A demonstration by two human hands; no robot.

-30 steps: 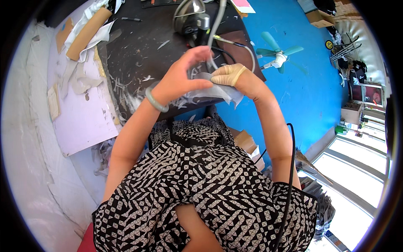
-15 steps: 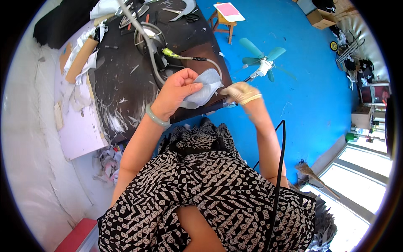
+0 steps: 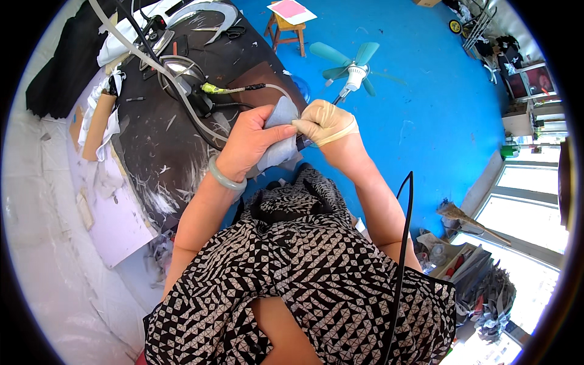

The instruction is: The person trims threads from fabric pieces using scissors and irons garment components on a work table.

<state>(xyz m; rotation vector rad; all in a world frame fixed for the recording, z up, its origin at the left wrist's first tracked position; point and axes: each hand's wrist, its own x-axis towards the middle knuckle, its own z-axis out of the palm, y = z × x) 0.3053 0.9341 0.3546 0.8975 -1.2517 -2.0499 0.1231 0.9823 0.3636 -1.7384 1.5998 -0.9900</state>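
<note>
My left hand (image 3: pixel 246 140), with a pale green bangle at its wrist, pinches a light grey-blue piece of fabric (image 3: pixel 277 153) between thumb and fingers. The piece is folded or layered, and part of it hangs below the thumb. My right hand (image 3: pixel 331 125) wears a thin cream glove over the fingers and palm. Its thumb and fingertips close on the right edge of the fabric, beside my left thumb. Both hands are above the near right corner of the dark worktable (image 3: pixel 146 134).
A silver-and-black corded appliance (image 3: pixel 188 79) with a pale hose sits on the table. Scissors (image 3: pixel 234 31) lie farther back, a cardboard tube (image 3: pixel 99 128) at left. Beyond my right hand stands a teal-bladed fan (image 3: pixel 356 76); a wooden stool (image 3: pixel 285 27) is behind it.
My right hand has come left from a spot apart from the fabric and now grips its edge. The fabric has turned more upright in my left hand. The whole view has shifted.
</note>
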